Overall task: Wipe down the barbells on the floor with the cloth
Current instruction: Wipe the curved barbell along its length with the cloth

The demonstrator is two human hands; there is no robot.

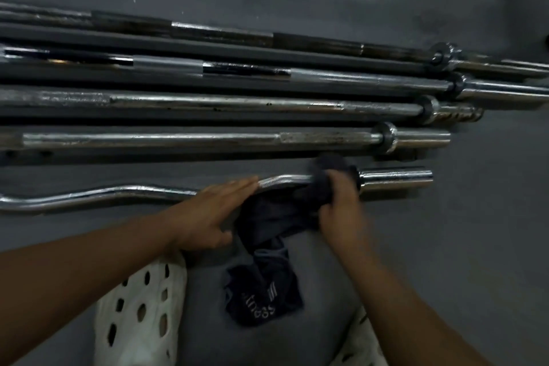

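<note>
Gripping dark cloth (pixel 273 214) around curved barbell (pixel 118 192), right hand (pixel 341 205) curled, left hand (pixel 208 214) flat, fingers straight, resting on it

Bare forearms (pixel 89 261); white clog (pixel 139 315), oval holes, worn.

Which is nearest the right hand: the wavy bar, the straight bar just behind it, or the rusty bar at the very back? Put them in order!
1. Wavy bar, front row: the right hand holds the cloth on it.
2. Straight bar, next row back.
3. Rusty bar, back row, farthest.
</note>
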